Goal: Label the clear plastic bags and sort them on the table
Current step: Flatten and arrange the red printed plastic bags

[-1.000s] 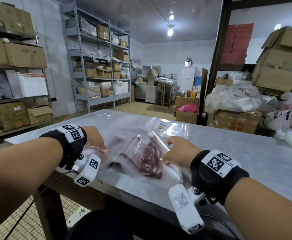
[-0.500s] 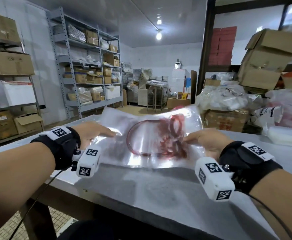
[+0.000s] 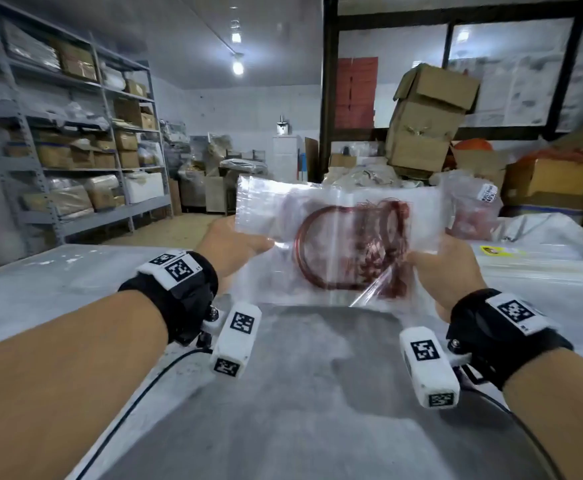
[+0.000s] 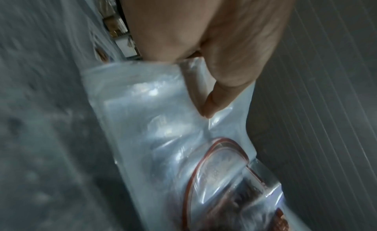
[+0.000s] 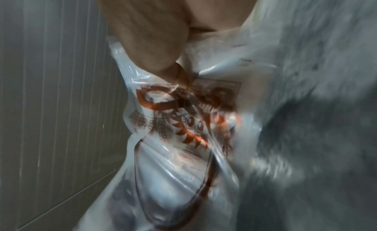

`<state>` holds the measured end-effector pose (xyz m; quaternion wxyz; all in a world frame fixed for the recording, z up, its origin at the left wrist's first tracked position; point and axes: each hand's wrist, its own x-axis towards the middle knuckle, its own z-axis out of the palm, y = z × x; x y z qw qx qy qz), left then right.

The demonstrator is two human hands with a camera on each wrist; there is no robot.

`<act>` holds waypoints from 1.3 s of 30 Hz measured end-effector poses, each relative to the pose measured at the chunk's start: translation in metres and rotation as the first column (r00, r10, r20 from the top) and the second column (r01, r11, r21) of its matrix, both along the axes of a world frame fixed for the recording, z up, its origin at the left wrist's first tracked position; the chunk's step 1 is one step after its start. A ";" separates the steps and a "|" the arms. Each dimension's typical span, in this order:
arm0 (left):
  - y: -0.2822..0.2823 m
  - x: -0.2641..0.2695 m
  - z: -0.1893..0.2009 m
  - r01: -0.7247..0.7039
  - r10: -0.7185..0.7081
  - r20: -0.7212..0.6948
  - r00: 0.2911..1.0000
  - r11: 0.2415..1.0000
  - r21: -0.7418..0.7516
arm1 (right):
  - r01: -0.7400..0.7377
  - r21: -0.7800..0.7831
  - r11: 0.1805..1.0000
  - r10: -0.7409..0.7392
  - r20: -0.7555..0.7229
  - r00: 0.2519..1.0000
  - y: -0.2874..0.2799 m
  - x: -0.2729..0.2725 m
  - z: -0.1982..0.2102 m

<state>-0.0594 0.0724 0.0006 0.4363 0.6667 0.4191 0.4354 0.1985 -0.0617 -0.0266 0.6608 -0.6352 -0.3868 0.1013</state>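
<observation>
Clear plastic bags (image 3: 338, 244), a stack printed in red, are being held up between both hands above the grey table (image 3: 300, 393). Left hand (image 3: 229, 245) is pinching the stack's left edge, right hand (image 3: 446, 268) is pinching its right edge. Beyond the right hand, more bagged stock (image 3: 470, 206) is lying.

Your clear plastic bag (image 3: 321, 244): transparent, glossy white glare, printed in dark red with a ring outline and a toothed orange-red motif (image 5: 189, 124). Your table (image 3: 317, 393): mottled grey, pale patches. Your wristbands (image 3: 179, 292): black, carrying white tags with black square-code patterns. Your wrist cameras (image 3: 236, 337): white, same black codes. Your shelving (image 3: 75, 140): grey metal, stocked with brown cardboard boxes (image 3: 425, 119). Sticker on the table at far right (image 3: 491, 250): yellow.
</observation>
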 end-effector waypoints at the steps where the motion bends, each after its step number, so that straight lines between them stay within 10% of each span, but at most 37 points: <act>1: -0.002 0.016 -0.003 0.005 -0.005 0.030 1.000 1.000 0.020 | 0.034 0.033 0.999 -0.035 0.028 0.999 0.000 0.007 -0.001; 8: -0.001 0.071 -0.022 -0.062 0.044 0.216 0.975 0.995 0.078 | 0.084 0.157 0.984 -0.098 0.081 0.992 -0.001 0.036 -0.016; 39: -0.012 0.046 -0.036 -0.116 0.095 0.230 0.969 0.990 0.077 | 0.181 0.140 0.973 -0.175 -0.055 0.983 -0.011 0.037 -0.026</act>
